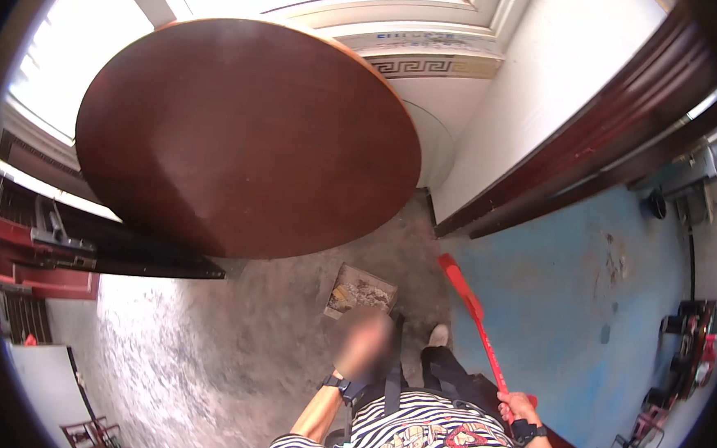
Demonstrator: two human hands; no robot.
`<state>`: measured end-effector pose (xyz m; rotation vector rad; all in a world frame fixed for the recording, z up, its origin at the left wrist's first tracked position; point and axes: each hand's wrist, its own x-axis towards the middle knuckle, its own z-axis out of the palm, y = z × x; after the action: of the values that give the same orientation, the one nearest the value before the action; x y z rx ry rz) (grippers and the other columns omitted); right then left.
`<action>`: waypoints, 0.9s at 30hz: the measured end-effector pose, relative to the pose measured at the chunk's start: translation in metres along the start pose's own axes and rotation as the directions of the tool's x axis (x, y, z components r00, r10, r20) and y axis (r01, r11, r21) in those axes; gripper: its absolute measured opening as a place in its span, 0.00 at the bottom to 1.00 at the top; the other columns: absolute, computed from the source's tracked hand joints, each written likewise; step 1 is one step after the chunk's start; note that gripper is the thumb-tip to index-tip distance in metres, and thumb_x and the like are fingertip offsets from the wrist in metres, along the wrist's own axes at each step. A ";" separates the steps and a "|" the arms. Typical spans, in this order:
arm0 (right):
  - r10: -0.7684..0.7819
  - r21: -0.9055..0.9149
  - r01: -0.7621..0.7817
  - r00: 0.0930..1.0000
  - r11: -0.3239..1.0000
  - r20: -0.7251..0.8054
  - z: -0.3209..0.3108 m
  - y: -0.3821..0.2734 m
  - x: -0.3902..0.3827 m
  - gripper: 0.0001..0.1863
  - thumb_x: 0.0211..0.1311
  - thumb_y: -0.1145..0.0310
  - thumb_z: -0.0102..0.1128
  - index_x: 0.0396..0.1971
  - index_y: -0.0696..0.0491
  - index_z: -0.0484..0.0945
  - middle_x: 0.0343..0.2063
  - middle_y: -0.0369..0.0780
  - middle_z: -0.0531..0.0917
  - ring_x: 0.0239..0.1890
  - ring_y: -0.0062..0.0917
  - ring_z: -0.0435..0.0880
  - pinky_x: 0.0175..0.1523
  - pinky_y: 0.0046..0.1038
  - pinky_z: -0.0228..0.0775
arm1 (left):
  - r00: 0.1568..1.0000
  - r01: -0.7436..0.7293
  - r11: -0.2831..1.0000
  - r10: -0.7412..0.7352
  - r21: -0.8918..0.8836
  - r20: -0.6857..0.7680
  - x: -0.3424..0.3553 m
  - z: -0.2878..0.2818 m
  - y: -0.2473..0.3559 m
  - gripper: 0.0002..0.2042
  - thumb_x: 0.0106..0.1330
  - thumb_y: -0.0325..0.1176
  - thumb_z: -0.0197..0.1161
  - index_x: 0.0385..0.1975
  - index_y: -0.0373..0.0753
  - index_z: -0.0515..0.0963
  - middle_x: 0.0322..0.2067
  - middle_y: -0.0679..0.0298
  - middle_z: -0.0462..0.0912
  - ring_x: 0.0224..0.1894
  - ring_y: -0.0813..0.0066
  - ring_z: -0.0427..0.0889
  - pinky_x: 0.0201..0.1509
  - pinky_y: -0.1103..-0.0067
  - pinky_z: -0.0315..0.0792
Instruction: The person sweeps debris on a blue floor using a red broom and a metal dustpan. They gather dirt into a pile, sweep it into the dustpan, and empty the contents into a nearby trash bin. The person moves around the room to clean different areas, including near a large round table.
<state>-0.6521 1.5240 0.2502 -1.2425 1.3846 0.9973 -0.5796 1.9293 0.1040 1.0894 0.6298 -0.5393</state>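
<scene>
My right hand (pixel 516 407) grips a long red tool (pixel 479 318) at lower right; its flatter, wider end points up and forward. My left hand (pixel 361 346) is raised at lower middle, but it is heavily blurred, so its fingers and anything in them cannot be made out. Just beyond it on the grey concrete floor lies a square, shallow tray (pixel 357 283) with pale debris in it. Both wrists carry dark bands.
A large round brown tabletop (pixel 249 135) fills the upper middle, below windows. A black door (pixel 151 256) is at left. A dark wooden doorframe (pixel 577 135) stands right, beside blue floor (pixel 567 302). Chairs and furniture (pixel 688 343) line the right edge.
</scene>
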 end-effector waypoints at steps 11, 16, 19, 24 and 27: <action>-0.075 0.396 0.131 0.985 0.909 -0.153 0.145 0.215 -0.062 0.07 0.57 0.70 0.54 0.26 0.55 0.68 0.12 0.33 0.68 0.10 0.14 0.63 0.14 0.15 0.55 | 0.975 0.029 0.909 -0.117 0.416 0.188 0.072 -0.036 -0.023 0.14 0.63 0.41 0.53 0.40 0.37 0.75 0.22 0.68 0.76 0.21 0.81 0.73 0.25 0.83 0.66; -0.047 0.494 0.125 0.985 0.860 -0.168 0.214 0.270 -0.150 0.08 0.59 0.62 0.54 0.30 0.45 0.65 0.13 0.27 0.63 0.10 0.11 0.61 0.13 0.14 0.53 | 0.973 0.032 0.783 -0.166 0.621 0.160 0.093 -0.022 -0.046 0.16 0.61 0.42 0.54 0.43 0.40 0.75 0.25 0.66 0.76 0.25 0.76 0.72 0.29 0.73 0.68; -0.117 0.440 0.206 0.968 0.874 -0.221 0.232 0.299 -0.178 0.09 0.59 0.62 0.55 0.29 0.46 0.64 0.13 0.26 0.63 0.11 0.11 0.60 0.13 0.13 0.52 | 0.959 0.105 0.730 -0.254 0.676 0.126 0.075 -0.001 -0.053 0.17 0.60 0.43 0.54 0.45 0.41 0.74 0.31 0.64 0.77 0.33 0.72 0.75 0.34 0.66 0.71; -0.275 0.236 0.356 0.908 0.904 -0.317 0.200 0.317 -0.199 0.09 0.59 0.62 0.54 0.27 0.48 0.65 0.14 0.25 0.62 0.11 0.09 0.59 0.14 0.12 0.49 | 0.923 -0.154 0.703 -0.148 0.694 0.355 0.078 0.066 -0.071 0.20 0.54 0.40 0.58 0.44 0.34 0.75 0.36 0.58 0.80 0.38 0.67 0.78 0.43 0.74 0.71; -0.277 0.164 0.315 0.936 0.935 -0.219 0.217 0.299 -0.216 0.08 0.60 0.63 0.52 0.27 0.49 0.66 0.14 0.26 0.62 0.12 0.08 0.59 0.15 0.12 0.48 | 0.943 -0.253 0.532 -0.053 0.808 0.330 0.103 0.009 -0.092 0.18 0.54 0.43 0.60 0.38 0.36 0.77 0.36 0.54 0.80 0.40 0.62 0.78 0.42 0.70 0.70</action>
<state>-0.9195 1.8153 0.4134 -1.3751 1.3535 0.5282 -0.5675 1.8779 -0.0234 1.9042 -0.0534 -0.9466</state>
